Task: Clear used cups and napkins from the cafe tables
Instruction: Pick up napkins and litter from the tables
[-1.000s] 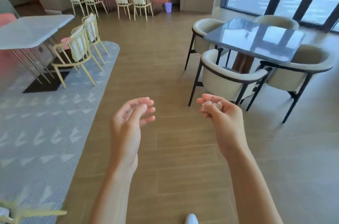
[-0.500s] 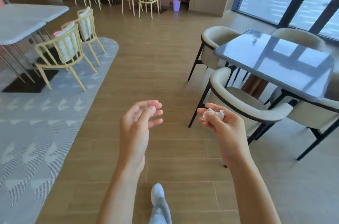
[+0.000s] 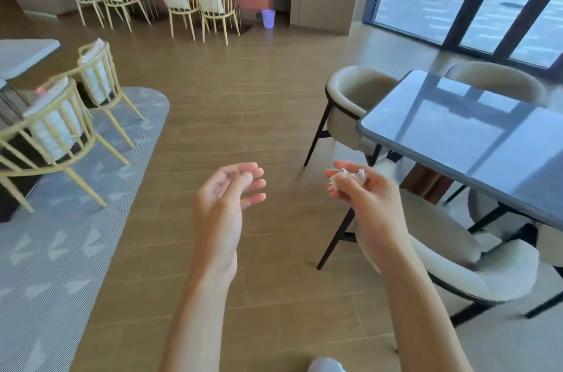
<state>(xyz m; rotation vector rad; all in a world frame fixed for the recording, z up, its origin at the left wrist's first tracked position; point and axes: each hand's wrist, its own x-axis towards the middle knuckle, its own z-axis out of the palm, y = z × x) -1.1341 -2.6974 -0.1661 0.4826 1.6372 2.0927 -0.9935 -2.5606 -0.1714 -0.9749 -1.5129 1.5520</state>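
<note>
- Pinching crumpled napkin (image 3: 347, 178): right hand (image 3: 367, 204) fingers.
- Left hand (image 3: 225, 204) fingers loosely curled, holding nothing.
- Grey surface (image 3: 475, 134) and cream chair (image 3: 463, 256) just right; lilac bin (image 3: 268, 18) far ahead.

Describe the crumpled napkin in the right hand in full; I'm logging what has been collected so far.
The napkin is a small white wad, crumpled tight, looking like thin paper tissue with ragged, creased edges. It sits at the fingertips of the right hand, whose curled fingers and thumb grip it, so only its top and left side show. It is held in the air over the wooden floor, touching nothing else. Whether it is soiled cannot be told.
</note>
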